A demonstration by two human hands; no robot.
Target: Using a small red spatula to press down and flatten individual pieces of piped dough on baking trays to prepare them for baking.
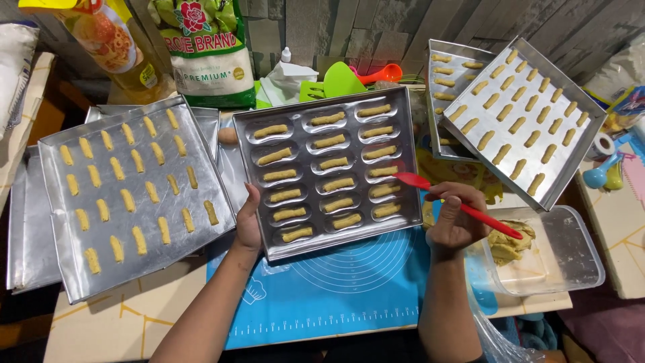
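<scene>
Your left hand (247,225) grips the near-left edge of the moulded baking tray (325,168), fingers pressed against its rim. Your right hand (455,220) pinches a red spatula (457,205), whose tip hovers over the tray's right column. The tray sits on the blue baking mat (342,282) at the middle of the counter (127,323), with pale dough fingers filling every oblong well. The risk, as I judge it, is the spatula tip dragging across a shaped piece and smearing it, or the tray sliding on the mat if your left hand loosens. The flat tray (127,191) beside your left hand overlaps others and could tip if nudged. The plastic tub (557,249) of dough sits under the spatula handle.
</scene>
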